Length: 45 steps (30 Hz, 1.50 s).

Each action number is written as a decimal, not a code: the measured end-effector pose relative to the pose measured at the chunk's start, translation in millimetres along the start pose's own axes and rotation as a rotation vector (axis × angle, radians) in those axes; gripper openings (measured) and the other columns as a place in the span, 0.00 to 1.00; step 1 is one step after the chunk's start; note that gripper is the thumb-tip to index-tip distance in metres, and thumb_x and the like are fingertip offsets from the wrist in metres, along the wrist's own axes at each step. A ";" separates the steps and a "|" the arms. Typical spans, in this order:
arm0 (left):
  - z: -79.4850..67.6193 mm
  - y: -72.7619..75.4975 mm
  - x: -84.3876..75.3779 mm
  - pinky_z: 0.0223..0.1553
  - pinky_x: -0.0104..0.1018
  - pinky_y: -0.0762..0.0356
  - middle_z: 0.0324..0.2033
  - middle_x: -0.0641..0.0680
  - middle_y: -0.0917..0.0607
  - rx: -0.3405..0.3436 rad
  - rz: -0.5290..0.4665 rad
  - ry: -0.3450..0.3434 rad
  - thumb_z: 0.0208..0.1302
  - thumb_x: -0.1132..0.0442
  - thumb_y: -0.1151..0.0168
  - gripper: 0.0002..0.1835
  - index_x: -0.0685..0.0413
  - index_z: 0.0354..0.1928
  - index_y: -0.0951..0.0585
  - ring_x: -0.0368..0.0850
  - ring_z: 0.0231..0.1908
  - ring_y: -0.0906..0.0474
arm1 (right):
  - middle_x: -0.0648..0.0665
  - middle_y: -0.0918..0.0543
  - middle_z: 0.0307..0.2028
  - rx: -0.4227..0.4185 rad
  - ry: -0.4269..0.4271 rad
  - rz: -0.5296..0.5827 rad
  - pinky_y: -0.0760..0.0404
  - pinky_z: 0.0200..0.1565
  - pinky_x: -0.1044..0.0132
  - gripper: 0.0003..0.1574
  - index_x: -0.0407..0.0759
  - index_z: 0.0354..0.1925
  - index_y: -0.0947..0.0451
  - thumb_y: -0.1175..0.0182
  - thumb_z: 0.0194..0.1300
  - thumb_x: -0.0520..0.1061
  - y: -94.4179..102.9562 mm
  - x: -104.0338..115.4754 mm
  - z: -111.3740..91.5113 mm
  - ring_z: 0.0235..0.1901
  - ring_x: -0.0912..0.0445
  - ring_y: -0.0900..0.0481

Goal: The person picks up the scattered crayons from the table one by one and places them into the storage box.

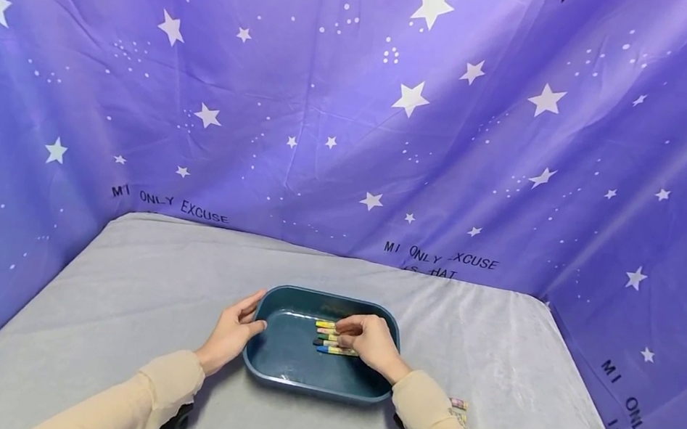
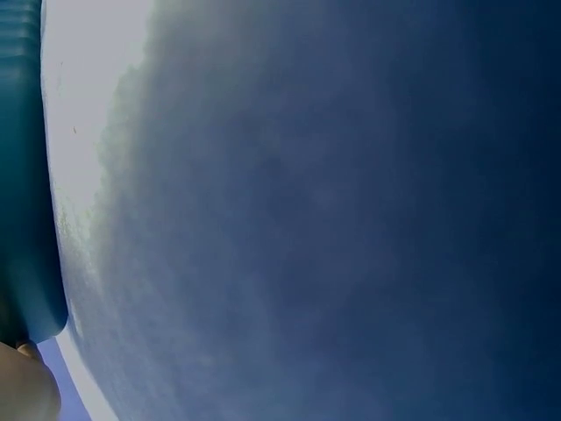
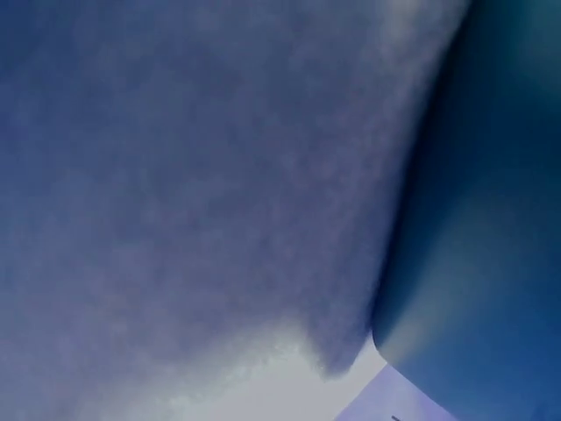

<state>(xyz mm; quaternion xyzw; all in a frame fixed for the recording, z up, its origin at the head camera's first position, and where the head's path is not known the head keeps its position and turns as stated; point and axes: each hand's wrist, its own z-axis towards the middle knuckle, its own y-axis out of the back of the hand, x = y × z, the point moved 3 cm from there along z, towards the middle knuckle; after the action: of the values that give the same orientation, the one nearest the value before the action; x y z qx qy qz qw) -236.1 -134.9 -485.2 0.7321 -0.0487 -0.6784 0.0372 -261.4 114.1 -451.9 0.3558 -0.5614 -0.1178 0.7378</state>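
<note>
Have two cream sleeves [image 1: 121,388] at the bottom edge, with a black piece [image 1: 176,422] showing under the left cuff and another under the right. See some small stick-like things [image 1: 459,405] on the cloth just beside the right forearm, partly hidden by it; too small to name for sure.

Next out, have the teal tray [image 1: 281,352], flat on the grey cloth [image 1: 149,282]. Have left hand [image 1: 229,334] gripping the tray's left end, thumb over the rim, fingers along the outer wall. In the left wrist view, see only tray wall, a bit of hand at its corner and blurred cloth; in the right wrist view, just tray wall and blurred cloth.

Have five crayons [image 1: 328,338] inside the tray, right half, side by side: blue nearest, then black, green, pinkish, yellow. Have right hand [image 1: 370,343] over their right ends, fingers bent, tips close together. Can't tell whether pinching one or just touching.

Behind the cloth, see a purple curtain [image 1: 308,92] with white stars [image 1: 434,5] and black lettering [image 1: 170,205].
</note>
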 end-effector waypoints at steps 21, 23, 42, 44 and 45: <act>0.6 -2.6 -0.2 0.59 0.43 0.33 0.64 0.60 0.35 0.006 0.020 0.001 0.59 0.73 0.46 0.34 0.52 0.68 0.40 0.50 0.64 0.37 | 0.39 0.16 0.41 -0.079 -0.053 0.190 0.19 0.41 0.72 0.19 0.33 0.43 0.19 0.35 0.54 0.42 87.1 -13.5 -56.9 0.37 0.62 0.17; 0.7 -3.0 -0.6 0.59 0.44 0.33 0.65 0.60 0.35 0.010 0.027 0.002 0.59 0.72 0.46 0.34 0.52 0.68 0.41 0.50 0.64 0.38 | 0.38 0.16 0.41 -0.075 -0.077 0.172 0.20 0.41 0.72 0.19 0.33 0.43 0.19 0.34 0.54 0.42 95.8 -22.5 -66.3 0.37 0.63 0.17; -1.9 -1.7 1.1 0.58 0.42 0.32 0.64 0.61 0.34 -0.009 0.047 -0.015 0.59 0.73 0.46 0.33 0.54 0.68 0.40 0.51 0.63 0.37 | 0.36 0.16 0.37 0.076 -0.097 0.005 0.19 0.36 0.73 0.18 0.29 0.43 0.21 0.35 0.53 0.38 116.3 -96.1 -112.2 0.34 0.60 0.18; -1.5 -1.6 0.7 0.58 0.42 0.32 0.63 0.62 0.34 -0.008 0.044 -0.027 0.59 0.73 0.46 0.33 0.55 0.68 0.40 0.52 0.63 0.36 | 0.39 0.15 0.37 0.086 -0.094 -0.028 0.20 0.36 0.72 0.18 0.32 0.42 0.20 0.34 0.53 0.41 115.5 -98.6 -113.6 0.34 0.61 0.18; -1.2 -1.5 0.3 0.58 0.42 0.32 0.63 0.62 0.34 -0.007 0.041 -0.029 0.59 0.73 0.46 0.33 0.55 0.68 0.40 0.51 0.63 0.36 | 0.40 0.15 0.36 0.091 -0.097 -0.042 0.20 0.37 0.72 0.18 0.33 0.42 0.19 0.34 0.52 0.42 115.0 -99.5 -114.4 0.34 0.62 0.19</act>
<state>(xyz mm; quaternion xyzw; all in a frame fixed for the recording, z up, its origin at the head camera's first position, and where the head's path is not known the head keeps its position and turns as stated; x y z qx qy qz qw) -234.8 -133.4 -485.6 0.7209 -0.0618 -0.6882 0.0527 -217.0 298.7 -463.7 0.3945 -0.5937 -0.1250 0.6901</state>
